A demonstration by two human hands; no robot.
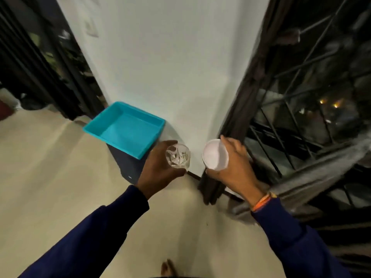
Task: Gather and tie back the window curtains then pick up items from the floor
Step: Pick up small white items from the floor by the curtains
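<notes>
My left hand is wrapped around a clear cut-glass tumbler, held upright above the floor. My right hand grips a white cup by its side, its open mouth facing me. Both hands hover side by side just in front of the white wall. A dark brown curtain hangs gathered in a narrow bundle along the window's left edge, right behind my right hand. A turquoise square tray sits empty on a dark box to the left of my left hand.
The dark box stands against the white wall. A barred window fills the right side, with grey cloth draped along its sill. Dark curtains hang at the far left. Beige floor spreads below; my bare foot shows.
</notes>
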